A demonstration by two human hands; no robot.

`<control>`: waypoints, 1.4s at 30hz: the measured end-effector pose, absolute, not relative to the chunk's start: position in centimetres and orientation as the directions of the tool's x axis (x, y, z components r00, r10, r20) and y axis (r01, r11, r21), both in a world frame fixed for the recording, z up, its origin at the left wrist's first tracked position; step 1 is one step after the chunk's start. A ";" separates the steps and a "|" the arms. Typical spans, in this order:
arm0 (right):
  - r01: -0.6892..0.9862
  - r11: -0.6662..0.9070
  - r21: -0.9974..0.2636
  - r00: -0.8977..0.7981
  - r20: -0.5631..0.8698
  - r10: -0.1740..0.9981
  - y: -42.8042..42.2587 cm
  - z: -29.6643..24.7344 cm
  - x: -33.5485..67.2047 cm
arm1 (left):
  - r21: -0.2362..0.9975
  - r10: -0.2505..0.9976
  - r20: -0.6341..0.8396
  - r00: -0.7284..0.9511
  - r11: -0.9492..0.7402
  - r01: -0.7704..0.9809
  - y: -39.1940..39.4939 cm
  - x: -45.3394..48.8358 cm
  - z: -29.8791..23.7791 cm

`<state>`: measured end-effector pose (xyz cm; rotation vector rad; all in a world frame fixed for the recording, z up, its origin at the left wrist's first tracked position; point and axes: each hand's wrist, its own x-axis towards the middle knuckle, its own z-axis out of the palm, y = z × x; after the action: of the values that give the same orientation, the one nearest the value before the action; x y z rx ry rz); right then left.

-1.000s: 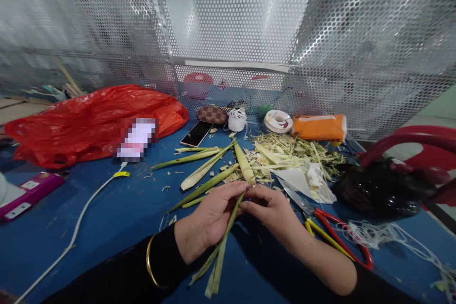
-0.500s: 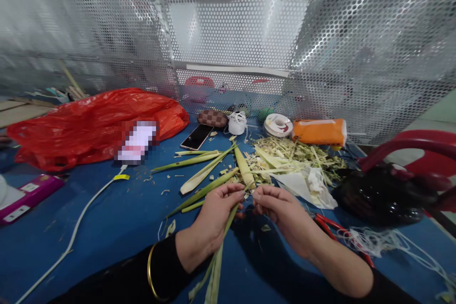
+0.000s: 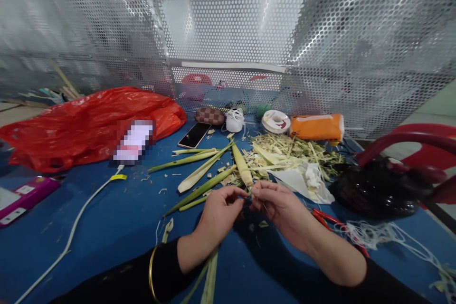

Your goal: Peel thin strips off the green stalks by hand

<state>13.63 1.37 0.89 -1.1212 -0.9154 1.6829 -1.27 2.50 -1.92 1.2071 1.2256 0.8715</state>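
Curling my left hand (image 3: 221, 211) and right hand (image 3: 280, 206) close together by the husk (image 3: 241, 164).
My right thumb and forefinger pinch, the left pair bends; whether either grips anything fine, I can't tell. The husk lies on the table (image 3: 124, 228) just beyond, leaf strips (image 3: 211, 278) show below my left hand, red handles (image 3: 333, 221) to my right.
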 end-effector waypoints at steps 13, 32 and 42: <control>0.749 0.183 -0.637 -0.192 0.056 0.980 1.7 0.5 15.1 | 0.948 0.955 -0.275 0.108 0.250 0.196 2.0 -2.3 -1.4; 0.570 0.280 -0.773 -0.355 0.076 0.932 1.0 -1.1 13.7 | 0.859 0.973 -0.103 0.206 -0.017 0.511 2.0 -3.9 -0.8; 0.589 0.324 -0.740 -0.384 0.096 0.918 0.9 -1.2 13.6 | 0.952 0.945 -0.239 0.223 0.182 0.246 2.2 -4.5 -1.0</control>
<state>13.61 0.94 -1.20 -1.3242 -2.0845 0.8496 -4.47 2.20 -1.01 1.3139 1.2692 0.7504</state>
